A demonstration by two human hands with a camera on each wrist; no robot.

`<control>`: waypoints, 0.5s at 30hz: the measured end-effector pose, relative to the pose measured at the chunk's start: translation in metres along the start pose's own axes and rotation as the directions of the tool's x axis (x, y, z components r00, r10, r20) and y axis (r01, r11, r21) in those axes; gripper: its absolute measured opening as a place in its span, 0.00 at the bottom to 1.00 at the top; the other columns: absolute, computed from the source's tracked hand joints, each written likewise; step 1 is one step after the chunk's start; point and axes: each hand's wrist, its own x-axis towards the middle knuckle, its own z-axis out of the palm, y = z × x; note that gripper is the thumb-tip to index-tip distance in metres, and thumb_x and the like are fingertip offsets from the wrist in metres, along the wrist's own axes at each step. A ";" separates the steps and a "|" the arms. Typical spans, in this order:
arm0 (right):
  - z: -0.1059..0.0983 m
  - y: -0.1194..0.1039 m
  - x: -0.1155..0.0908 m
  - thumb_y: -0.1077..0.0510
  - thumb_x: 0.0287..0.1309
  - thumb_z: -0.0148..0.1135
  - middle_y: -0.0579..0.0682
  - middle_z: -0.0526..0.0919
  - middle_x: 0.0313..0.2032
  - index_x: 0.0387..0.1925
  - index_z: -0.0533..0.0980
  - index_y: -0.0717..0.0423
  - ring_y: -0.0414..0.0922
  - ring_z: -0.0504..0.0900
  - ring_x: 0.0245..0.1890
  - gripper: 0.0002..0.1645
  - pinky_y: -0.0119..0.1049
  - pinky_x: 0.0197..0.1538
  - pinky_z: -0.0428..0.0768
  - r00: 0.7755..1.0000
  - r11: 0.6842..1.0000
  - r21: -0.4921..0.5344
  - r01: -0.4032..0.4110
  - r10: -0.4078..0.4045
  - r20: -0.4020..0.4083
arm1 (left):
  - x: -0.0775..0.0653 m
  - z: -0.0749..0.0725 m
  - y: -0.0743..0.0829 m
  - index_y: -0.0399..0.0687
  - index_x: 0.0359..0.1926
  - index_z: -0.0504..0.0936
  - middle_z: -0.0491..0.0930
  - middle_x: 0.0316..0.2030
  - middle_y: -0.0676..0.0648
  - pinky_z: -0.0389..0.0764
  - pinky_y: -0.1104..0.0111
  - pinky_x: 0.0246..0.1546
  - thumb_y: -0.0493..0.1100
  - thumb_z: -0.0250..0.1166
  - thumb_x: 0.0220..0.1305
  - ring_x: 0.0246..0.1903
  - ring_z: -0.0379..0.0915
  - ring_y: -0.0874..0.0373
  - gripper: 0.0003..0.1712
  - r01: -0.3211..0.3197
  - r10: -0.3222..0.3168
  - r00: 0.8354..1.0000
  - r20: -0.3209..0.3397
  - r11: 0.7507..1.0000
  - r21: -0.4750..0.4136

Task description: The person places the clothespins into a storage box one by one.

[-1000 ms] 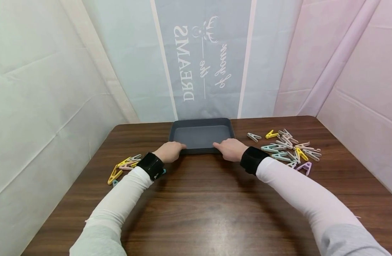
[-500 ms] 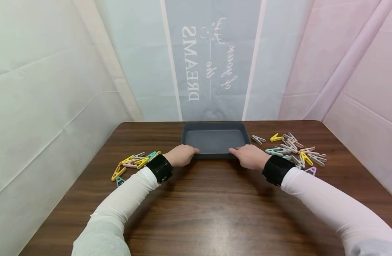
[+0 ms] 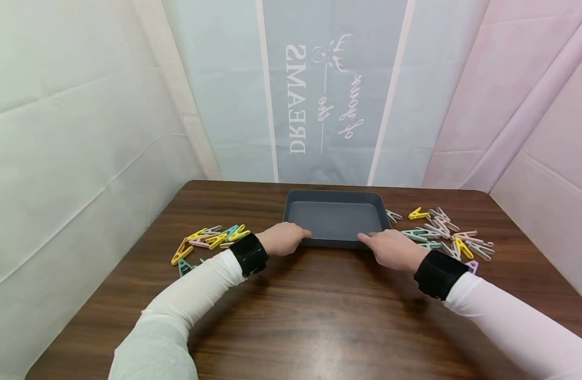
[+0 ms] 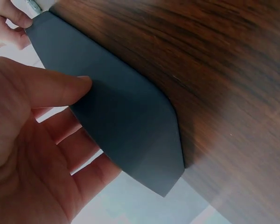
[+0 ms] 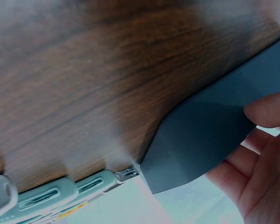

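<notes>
A dark grey rectangular baking tray (image 3: 338,196) lies near the back edge of the table, with bare floor inside it. My left hand (image 3: 283,239) grips its near rim toward the left corner. In the left wrist view the thumb of the left hand (image 4: 35,126) presses the outer wall while the fingers go over the rim. My right hand (image 3: 395,249) pinches the same near rim toward the right corner. The right wrist view shows the right hand (image 5: 266,154) with its thumb on the outside wall and fingers behind the rim.
Several clothespins in yellow, teal, pink and grey (image 3: 217,240) lie left of the left hand. A larger heap of clothespins (image 3: 442,227) sits right of the tray, one close by its side. Pale fabric sheets (image 3: 238,105) rise behind the brown wooden table (image 3: 309,311).
The tray has shifted right and slightly nearer in the head view, with both hands keeping hold of its near rim. Clothespins and backdrop have shifted less, the same way.
</notes>
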 end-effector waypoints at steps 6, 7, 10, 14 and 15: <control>0.000 -0.003 -0.012 0.70 0.60 0.56 0.57 0.83 0.39 0.57 0.73 0.63 0.45 0.79 0.25 0.22 0.39 0.31 0.79 1.000 1.000 0.002 0.009 -0.009 -0.008 | -0.001 -0.001 0.011 0.44 0.53 0.80 0.84 0.44 0.47 0.79 0.66 0.47 0.29 0.55 0.68 0.45 0.80 0.56 0.17 -0.014 0.014 1.000 0.014 1.000 0.009; -0.001 -0.003 -0.014 0.70 0.60 0.56 0.57 0.83 0.38 0.56 0.74 0.63 0.44 0.79 0.26 0.22 0.40 0.31 0.79 1.000 1.000 0.007 0.011 -0.010 -0.007 | -0.002 -0.001 0.012 0.44 0.52 0.80 0.84 0.43 0.47 0.79 0.65 0.46 0.29 0.54 0.68 0.44 0.80 0.56 0.16 -0.022 0.022 1.000 0.013 1.000 0.011; -0.001 -0.005 -0.018 0.70 0.59 0.57 0.54 0.82 0.36 0.55 0.74 0.62 0.42 0.78 0.25 0.21 0.40 0.32 0.79 1.000 0.999 0.030 0.021 -0.021 -0.017 | -0.006 -0.002 0.016 0.44 0.52 0.80 0.84 0.43 0.47 0.79 0.65 0.46 0.30 0.54 0.69 0.43 0.80 0.56 0.16 -0.046 0.046 0.999 0.002 0.999 0.017; -0.002 -0.006 -0.020 0.71 0.58 0.57 0.52 0.81 0.34 0.53 0.74 0.61 0.41 0.75 0.23 0.20 0.39 0.30 0.77 0.999 0.998 0.053 0.040 -0.038 -0.030 | -0.011 -0.003 0.018 0.43 0.54 0.79 0.84 0.43 0.45 0.79 0.64 0.46 0.30 0.53 0.69 0.43 0.81 0.54 0.16 -0.064 0.064 0.998 -0.006 0.998 0.019; -0.002 -0.007 -0.021 0.71 0.58 0.57 0.52 0.81 0.33 0.53 0.74 0.61 0.40 0.74 0.23 0.20 0.38 0.29 0.77 0.999 0.998 0.053 0.041 -0.039 -0.029 | -0.011 -0.004 0.019 0.42 0.54 0.79 0.84 0.43 0.45 0.80 0.64 0.45 0.29 0.53 0.69 0.43 0.81 0.54 0.17 -0.068 0.068 0.998 -0.009 0.998 0.016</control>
